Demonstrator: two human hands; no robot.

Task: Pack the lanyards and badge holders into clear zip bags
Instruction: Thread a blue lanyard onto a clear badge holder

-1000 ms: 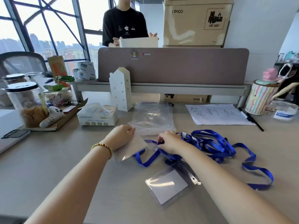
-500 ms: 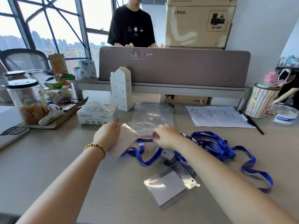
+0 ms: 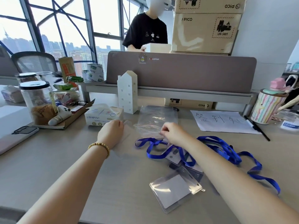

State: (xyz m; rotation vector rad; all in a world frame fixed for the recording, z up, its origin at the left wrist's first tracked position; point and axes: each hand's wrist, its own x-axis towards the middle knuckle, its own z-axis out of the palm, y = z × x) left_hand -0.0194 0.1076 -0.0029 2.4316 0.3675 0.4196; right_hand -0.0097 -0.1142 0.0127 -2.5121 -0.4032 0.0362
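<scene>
My left hand (image 3: 111, 135) is closed on a clear badge holder (image 3: 125, 140), which looks blurred and lies partly under the hand. My right hand (image 3: 172, 133) pinches the near, red-lined edge of the clear zip bags (image 3: 155, 117), which lie flat beyond it. One blue lanyard loop (image 3: 152, 148) lies between my hands and runs under the right one. A tangle of blue lanyards (image 3: 223, 147) spreads to the right. Another badge holder (image 3: 173, 191) with a white card lies near me, and more holders (image 3: 174, 155) sit under my right forearm.
Behind my left hand are a tissue box (image 3: 103, 115) and a white house model (image 3: 127, 92). A written sheet (image 3: 223, 122), a pen (image 3: 257, 127) and a striped cup (image 3: 267, 109) are at the right. At the left are jars (image 3: 37, 101) and a phone (image 3: 14, 138). A person (image 3: 145, 33) stands behind the divider (image 3: 178, 70).
Both hands have moved away from me toward the zip bags. My left hand carried the badge holder up and left. My right hand went from the lanyard to the bag's edge.
</scene>
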